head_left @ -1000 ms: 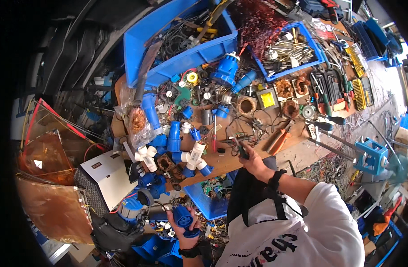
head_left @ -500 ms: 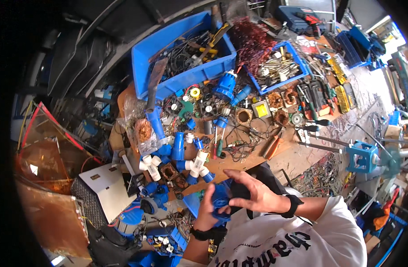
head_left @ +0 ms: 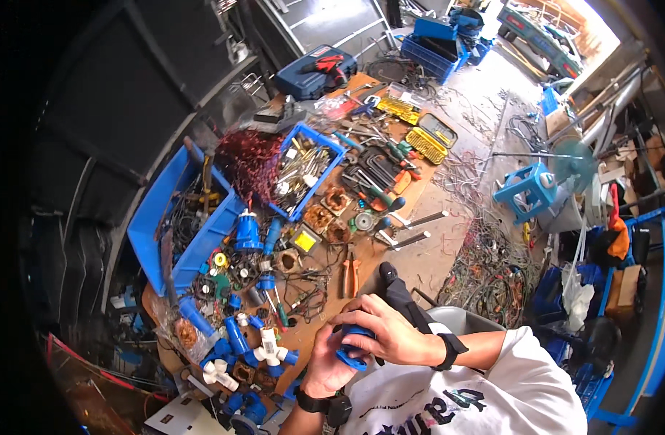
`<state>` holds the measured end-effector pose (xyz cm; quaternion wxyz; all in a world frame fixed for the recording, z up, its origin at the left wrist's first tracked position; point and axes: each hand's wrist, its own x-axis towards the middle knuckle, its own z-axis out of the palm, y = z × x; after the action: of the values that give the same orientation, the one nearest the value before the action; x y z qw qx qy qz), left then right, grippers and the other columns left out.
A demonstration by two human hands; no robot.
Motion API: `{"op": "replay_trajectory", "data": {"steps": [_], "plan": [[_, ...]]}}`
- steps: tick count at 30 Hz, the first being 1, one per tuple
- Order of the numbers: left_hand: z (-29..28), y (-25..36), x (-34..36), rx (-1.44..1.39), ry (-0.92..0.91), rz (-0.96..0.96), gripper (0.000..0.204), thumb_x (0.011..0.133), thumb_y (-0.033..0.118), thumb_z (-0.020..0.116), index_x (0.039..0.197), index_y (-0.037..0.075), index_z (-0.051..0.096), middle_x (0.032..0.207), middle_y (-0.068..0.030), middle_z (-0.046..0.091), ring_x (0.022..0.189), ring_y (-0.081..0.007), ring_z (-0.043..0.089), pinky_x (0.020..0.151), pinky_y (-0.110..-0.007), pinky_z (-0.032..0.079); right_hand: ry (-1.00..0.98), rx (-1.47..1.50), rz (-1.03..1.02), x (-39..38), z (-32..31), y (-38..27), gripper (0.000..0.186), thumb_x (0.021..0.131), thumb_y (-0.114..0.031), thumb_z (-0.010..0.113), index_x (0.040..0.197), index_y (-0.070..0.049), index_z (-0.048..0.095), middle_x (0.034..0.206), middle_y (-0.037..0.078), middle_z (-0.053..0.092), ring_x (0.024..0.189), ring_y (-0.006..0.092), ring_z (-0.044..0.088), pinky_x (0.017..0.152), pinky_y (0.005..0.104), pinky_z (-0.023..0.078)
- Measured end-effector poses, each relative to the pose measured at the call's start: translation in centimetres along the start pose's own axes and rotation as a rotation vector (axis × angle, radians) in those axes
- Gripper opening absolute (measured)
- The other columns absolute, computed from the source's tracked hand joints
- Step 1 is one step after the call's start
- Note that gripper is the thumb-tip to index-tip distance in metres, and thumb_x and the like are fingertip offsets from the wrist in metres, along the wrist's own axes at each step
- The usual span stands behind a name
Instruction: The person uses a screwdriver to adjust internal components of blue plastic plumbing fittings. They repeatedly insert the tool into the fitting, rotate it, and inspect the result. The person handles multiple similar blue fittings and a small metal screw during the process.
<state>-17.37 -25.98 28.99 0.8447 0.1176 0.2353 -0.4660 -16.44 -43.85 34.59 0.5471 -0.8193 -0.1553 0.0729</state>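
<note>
Close to my body, both hands hold a blue round plastic housing (head_left: 352, 358) with a wide flange at its lower end. My left hand (head_left: 325, 371) cups it from the left and below. My right hand (head_left: 387, 332) wraps over its top, with the fingers bent across it, so much of the part is hidden. To the left of my hands, on the bench, lies a white branched pipe fitting (head_left: 271, 349) with blue ends. A second white fitting (head_left: 220, 373) and a blue cylinder (head_left: 236, 335) are beside it.
Orange-handled pliers (head_left: 350, 277) lie ahead on the wooden bench (head_left: 310, 330). Farther off are a large blue crate (head_left: 147, 250), a blue tray (head_left: 337, 156) of metal parts, and a yellow bit case (head_left: 428, 148). A blue stool (head_left: 524, 190) and tangled wires (head_left: 484, 283) are on the right.
My view has swung to the right, so the bench sits farther left. The right hand has closed over the top of the blue housing, its fingers spread less than before.
</note>
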Motion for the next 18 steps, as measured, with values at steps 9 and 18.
{"op": "replay_trajectory", "data": {"steps": [9,18], "plan": [[9.0,-2.4,6.1,0.165,-0.08,0.071,0.072,0.085,0.033,0.07,0.141,0.006,0.033,0.116,-0.0055,0.053,0.102,-0.0176,0.058,0.079,-0.037,0.055,0.128,-0.04,-0.092,-1.0,-11.2,3.1,0.029,0.085,-0.021,0.07,0.11,-0.01,0.062,0.11,0.014,0.053,0.1,0.0316,0.051,0.086,0.0391,0.044],[14.4,-6.1,10.5,0.441,0.18,0.407,0.074,0.079,0.015,0.072,0.142,0.002,0.034,0.13,-0.0084,0.05,0.117,-0.0206,0.052,0.099,-0.034,0.043,0.01,-0.063,-0.222,0.8,-16.3,6.4,0.024,0.081,-0.021,0.073,0.102,-0.013,0.065,0.106,0.012,0.055,0.092,0.0322,0.051,0.08,0.0403,0.044]]}}
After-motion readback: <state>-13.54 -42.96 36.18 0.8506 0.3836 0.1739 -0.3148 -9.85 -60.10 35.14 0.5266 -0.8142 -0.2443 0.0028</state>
